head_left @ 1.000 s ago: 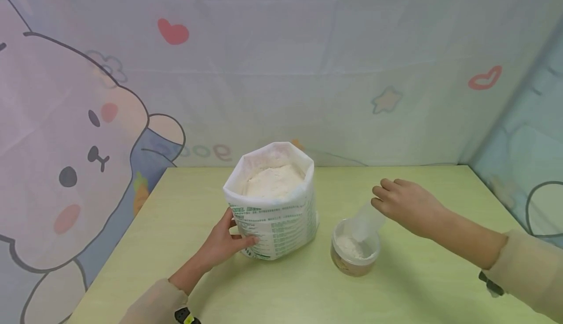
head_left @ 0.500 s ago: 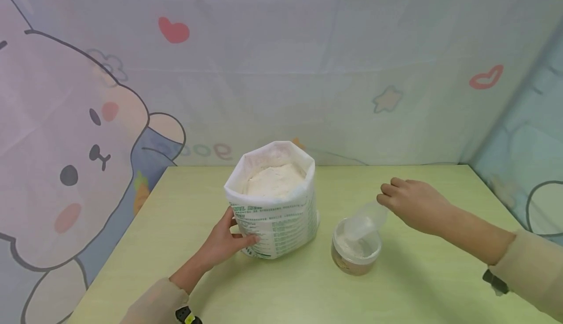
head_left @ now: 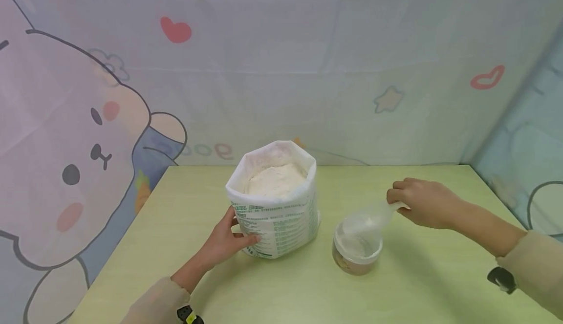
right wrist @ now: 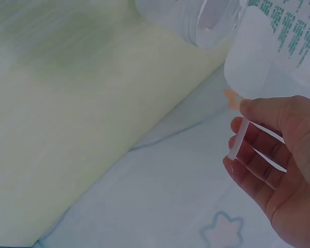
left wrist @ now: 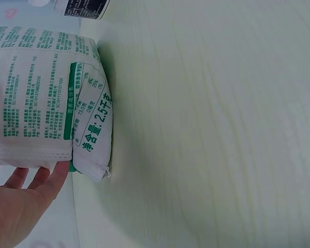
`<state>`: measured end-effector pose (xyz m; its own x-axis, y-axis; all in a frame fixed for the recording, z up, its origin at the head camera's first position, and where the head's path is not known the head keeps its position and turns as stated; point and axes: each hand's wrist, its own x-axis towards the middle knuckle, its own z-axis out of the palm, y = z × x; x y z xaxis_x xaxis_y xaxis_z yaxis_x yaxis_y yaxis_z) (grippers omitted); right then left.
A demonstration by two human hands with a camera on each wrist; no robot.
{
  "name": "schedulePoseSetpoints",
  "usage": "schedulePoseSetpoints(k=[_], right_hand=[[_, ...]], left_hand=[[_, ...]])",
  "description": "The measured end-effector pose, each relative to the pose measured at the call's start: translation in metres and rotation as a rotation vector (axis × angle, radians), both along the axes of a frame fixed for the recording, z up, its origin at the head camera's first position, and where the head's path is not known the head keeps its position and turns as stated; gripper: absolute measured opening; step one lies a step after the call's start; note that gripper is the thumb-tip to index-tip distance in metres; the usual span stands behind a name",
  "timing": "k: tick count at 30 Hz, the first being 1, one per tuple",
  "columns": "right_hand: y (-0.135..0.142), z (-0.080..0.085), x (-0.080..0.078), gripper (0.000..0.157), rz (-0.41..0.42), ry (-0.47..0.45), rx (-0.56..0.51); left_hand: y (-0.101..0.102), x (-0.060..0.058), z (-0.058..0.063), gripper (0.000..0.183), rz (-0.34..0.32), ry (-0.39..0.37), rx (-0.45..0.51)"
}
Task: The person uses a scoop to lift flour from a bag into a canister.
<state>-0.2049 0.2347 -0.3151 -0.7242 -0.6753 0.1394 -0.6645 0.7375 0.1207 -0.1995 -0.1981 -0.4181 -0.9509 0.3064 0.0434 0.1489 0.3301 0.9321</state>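
On one table (head_left: 281,290) | left hand (head_left: 223,245) grips one bag (head_left: 281,236) | right hand (head_left: 431,203) pinches one scoop (head_left: 376,216) by one jar (head_left: 353,263)

The left hand (head_left: 224,242) gripped with thumb spread from its fingers (head_left: 229,216); the right hand (head_left: 425,203) pinched between thumb and bent fingers, back turned up; both forearms (head_left: 488,229) slanted inward from either side, with the hands well apart.

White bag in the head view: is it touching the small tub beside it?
Apart. The head view shows a strip of bare table between the white bag and the small tub.
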Motion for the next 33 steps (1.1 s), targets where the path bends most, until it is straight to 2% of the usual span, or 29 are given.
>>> schedulePoseSetpoints(k=[4,12,24,29,33], right_hand=[[0.005,0.002,-0.004,0.025,0.006,-0.022,-0.061],[0.012,0.005,-0.011,0.023,0.038,0.007,-0.175],[0.014,0.014,-0.017,0.019,0.023,0.008,-0.231],[0.013,0.021,-0.019,0.017,0.0,-0.015,-0.246],[0.012,0.029,-0.022,0.017,0.007,0.01,-0.266]], left_hand=[[0.0,0.0,0.001,0.077,0.001,-0.005,0.004],[0.0,0.0,0.001,0.077,0.004,-0.002,0.0],[0.0,-0.001,0.0,0.078,-0.007,0.014,-0.01],[0.0,-0.002,-0.001,0.077,-0.005,0.018,-0.012],[-0.001,-0.002,-0.002,0.077,-0.007,0.016,-0.012]])
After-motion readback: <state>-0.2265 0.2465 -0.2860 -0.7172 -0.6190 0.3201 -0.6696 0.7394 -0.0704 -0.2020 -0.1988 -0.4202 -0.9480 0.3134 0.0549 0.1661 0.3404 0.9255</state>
